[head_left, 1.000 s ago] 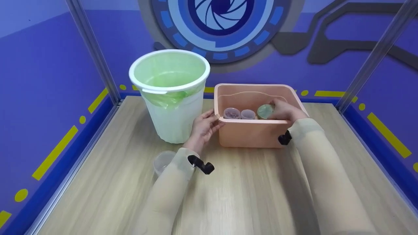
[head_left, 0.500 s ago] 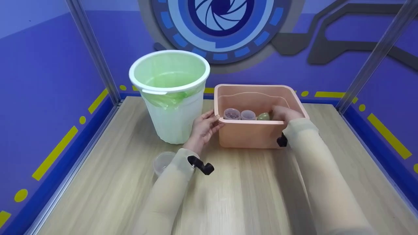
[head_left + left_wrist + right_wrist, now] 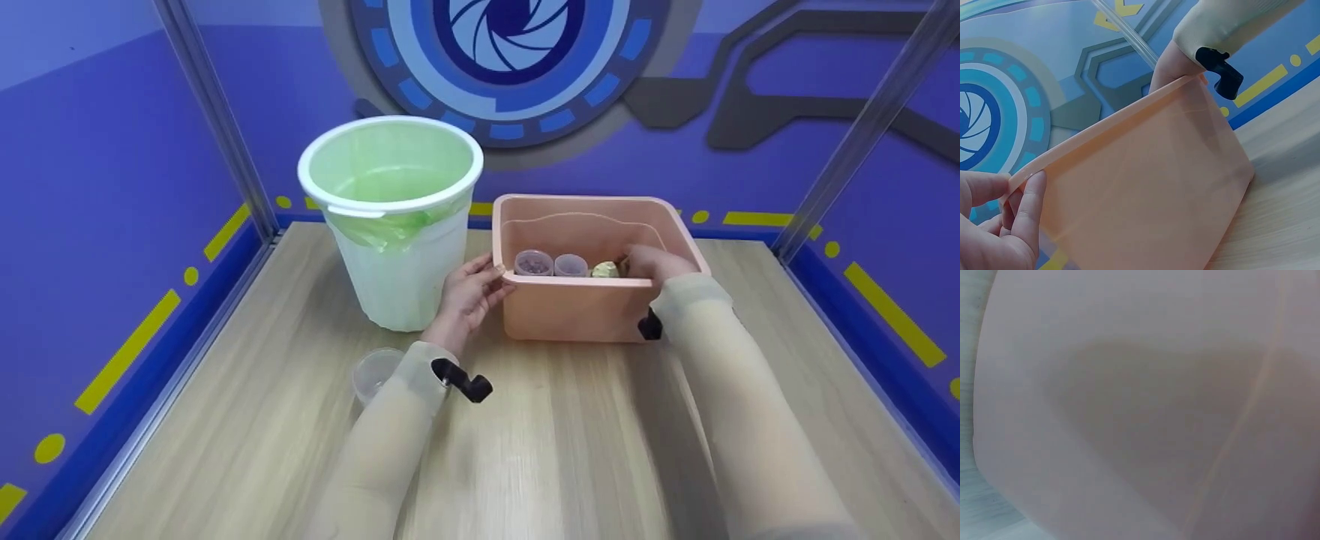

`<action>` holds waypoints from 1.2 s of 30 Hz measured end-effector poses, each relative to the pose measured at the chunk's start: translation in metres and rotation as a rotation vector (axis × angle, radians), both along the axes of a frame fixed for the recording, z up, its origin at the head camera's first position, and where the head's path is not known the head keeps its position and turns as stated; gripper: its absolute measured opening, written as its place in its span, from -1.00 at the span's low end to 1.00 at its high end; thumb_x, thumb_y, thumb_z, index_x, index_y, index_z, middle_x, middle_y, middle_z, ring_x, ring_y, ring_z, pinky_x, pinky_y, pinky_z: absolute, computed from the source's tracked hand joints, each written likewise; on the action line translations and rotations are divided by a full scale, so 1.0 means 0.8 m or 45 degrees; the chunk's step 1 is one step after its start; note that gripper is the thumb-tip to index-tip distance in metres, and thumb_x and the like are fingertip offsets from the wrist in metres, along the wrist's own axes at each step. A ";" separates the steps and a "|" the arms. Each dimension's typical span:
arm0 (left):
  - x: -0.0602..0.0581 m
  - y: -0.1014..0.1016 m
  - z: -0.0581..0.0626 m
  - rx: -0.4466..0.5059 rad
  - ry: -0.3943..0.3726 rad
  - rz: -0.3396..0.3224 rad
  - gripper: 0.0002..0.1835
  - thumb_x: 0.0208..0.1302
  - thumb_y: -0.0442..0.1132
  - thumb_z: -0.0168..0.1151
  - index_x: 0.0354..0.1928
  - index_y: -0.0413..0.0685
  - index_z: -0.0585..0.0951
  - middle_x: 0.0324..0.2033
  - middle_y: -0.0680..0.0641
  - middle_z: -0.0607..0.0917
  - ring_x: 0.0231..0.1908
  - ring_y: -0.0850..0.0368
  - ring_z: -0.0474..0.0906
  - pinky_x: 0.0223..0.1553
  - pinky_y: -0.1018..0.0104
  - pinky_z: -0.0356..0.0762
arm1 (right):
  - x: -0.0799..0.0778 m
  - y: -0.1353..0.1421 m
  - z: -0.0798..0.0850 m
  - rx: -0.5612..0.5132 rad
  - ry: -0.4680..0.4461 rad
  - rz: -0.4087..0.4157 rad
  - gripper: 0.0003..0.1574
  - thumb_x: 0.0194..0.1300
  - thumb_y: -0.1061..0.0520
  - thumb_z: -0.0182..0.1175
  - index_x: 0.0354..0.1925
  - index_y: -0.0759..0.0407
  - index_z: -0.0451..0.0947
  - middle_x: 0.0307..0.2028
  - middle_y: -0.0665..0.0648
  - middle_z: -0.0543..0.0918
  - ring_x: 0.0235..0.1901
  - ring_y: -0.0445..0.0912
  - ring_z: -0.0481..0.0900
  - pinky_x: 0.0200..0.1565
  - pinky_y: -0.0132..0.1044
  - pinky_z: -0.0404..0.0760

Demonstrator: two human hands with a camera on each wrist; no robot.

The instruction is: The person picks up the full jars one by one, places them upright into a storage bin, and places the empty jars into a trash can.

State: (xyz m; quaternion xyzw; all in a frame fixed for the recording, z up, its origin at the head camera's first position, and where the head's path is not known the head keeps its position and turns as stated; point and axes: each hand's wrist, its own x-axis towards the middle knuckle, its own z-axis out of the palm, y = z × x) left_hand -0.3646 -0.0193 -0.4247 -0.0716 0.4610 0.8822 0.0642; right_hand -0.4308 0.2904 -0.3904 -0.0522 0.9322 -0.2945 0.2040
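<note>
My left hand (image 3: 466, 296) pinches the near left corner of a peach plastic bin (image 3: 581, 309), thumb and fingers at its rim. In the left wrist view, the fingers (image 3: 1030, 205) lie against the outer wall. My right hand (image 3: 651, 262) reaches over the bin's near right rim, its fingers low inside and mostly hidden. Beside those fingers sits a small pale yellow-green lump (image 3: 605, 269), partly behind the rim; I cannot tell whether they grip it. Left of it stand two clear round tubs, one with dark bits (image 3: 533, 263) and a paler one (image 3: 571, 265).
A tall white bucket (image 3: 401, 281) with a green liner stands left of the bin, close to my left hand. A clear round tub (image 3: 373, 373) sits on the wooden table (image 3: 525, 450) beside my left forearm. Blue panels (image 3: 112, 187) enclose the table.
My right hand has lowered a round green-topped tub into the bin and moved slightly deeper. A pale yellow-green lump now shows where the green top was. My left hand has stayed put.
</note>
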 end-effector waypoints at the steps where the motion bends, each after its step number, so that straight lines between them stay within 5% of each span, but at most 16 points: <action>1: 0.000 0.000 0.000 0.002 0.001 -0.002 -0.47 0.43 -0.55 0.10 0.43 -0.31 0.42 0.34 -0.32 0.53 -0.18 0.06 0.65 -0.15 0.28 0.85 | 0.000 0.000 0.000 0.014 0.013 0.016 -0.41 0.09 0.55 0.00 0.14 0.39 0.43 -0.02 0.25 0.47 0.05 0.07 0.37 -0.14 -0.41 0.52; 9: -0.001 0.001 0.000 0.012 -0.003 0.002 -0.46 0.44 -0.56 0.09 0.44 -0.32 0.40 0.32 -0.36 0.54 -0.21 0.08 0.65 -0.21 0.33 0.84 | -0.006 0.000 -0.002 0.118 0.113 0.120 -0.47 0.10 0.53 0.03 0.09 0.43 0.48 -0.12 0.25 0.53 -0.10 0.03 0.43 -0.27 -0.44 0.47; 14: -0.001 0.001 0.000 -0.004 -0.012 -0.001 -0.47 0.45 -0.54 0.09 0.43 -0.30 0.42 0.30 -0.35 0.55 -0.15 0.06 0.64 -0.20 0.33 0.84 | -0.009 -0.001 -0.001 0.092 0.134 0.106 -0.36 0.18 0.37 0.16 0.26 0.41 0.45 0.16 0.41 0.58 0.07 0.10 0.53 -0.06 -0.30 0.67; 21: 0.005 -0.003 0.008 0.000 -0.068 -0.030 -0.47 0.47 -0.49 0.11 0.45 -0.22 0.42 0.33 -0.28 0.56 0.03 -0.02 0.64 0.02 0.23 0.81 | -0.008 -0.019 0.012 -0.216 0.400 -0.114 -0.33 0.42 0.22 0.17 0.40 0.46 0.32 0.35 0.49 0.43 0.33 0.32 0.43 0.40 0.15 0.52; 24: 0.013 -0.013 0.015 -0.019 -0.093 -0.073 -0.44 0.49 -0.45 0.12 0.48 -0.22 0.36 0.33 -0.28 0.55 0.09 -0.04 0.63 0.14 0.16 0.77 | -0.006 -0.040 0.026 -0.408 0.521 -0.256 -0.41 0.50 0.20 0.15 0.38 0.43 0.34 0.34 0.45 0.47 0.35 0.24 0.45 0.40 0.07 0.54; 27: 0.033 -0.028 0.025 -0.136 -0.084 -0.153 -0.38 0.50 -0.39 0.13 0.54 -0.22 0.25 0.35 -0.30 0.49 0.16 -0.06 0.56 0.26 0.12 0.70 | -0.001 -0.069 0.043 -0.684 0.512 -0.380 -0.42 0.52 0.14 0.15 0.38 0.35 0.35 0.32 0.36 0.52 0.18 0.05 0.62 0.25 -0.12 0.66; 31: 0.074 -0.058 0.038 -0.420 0.145 -0.225 -0.37 0.51 -0.35 0.13 0.54 -0.25 0.22 0.36 -0.34 0.44 0.23 -0.12 0.51 0.32 0.12 0.65 | 0.011 -0.110 0.066 -1.113 0.314 -0.461 -0.41 0.55 0.07 0.13 0.42 0.22 0.33 0.38 0.29 0.50 0.01 -0.08 0.72 0.17 -0.24 0.74; 33: 0.095 -0.079 0.039 -0.569 0.361 -0.154 -0.43 0.50 -0.38 0.13 0.48 -0.32 0.30 0.31 -0.37 0.49 0.21 -0.16 0.53 0.26 0.21 0.68 | 0.018 -0.129 0.076 -1.288 0.192 -0.472 -0.40 0.56 0.05 0.12 0.45 0.18 0.31 0.42 0.28 0.47 0.09 0.00 0.72 0.16 -0.23 0.76; 36: 0.120 -0.116 0.034 -0.720 0.639 0.068 -0.53 0.45 -0.44 0.17 0.36 -0.38 0.43 0.19 -0.39 0.58 0.16 -0.17 0.58 0.17 0.35 0.69 | 0.030 -0.157 0.087 -1.463 0.028 -0.461 -0.38 0.57 0.03 0.10 0.47 0.15 0.28 0.44 0.29 0.44 0.30 0.14 0.59 0.25 -0.15 0.72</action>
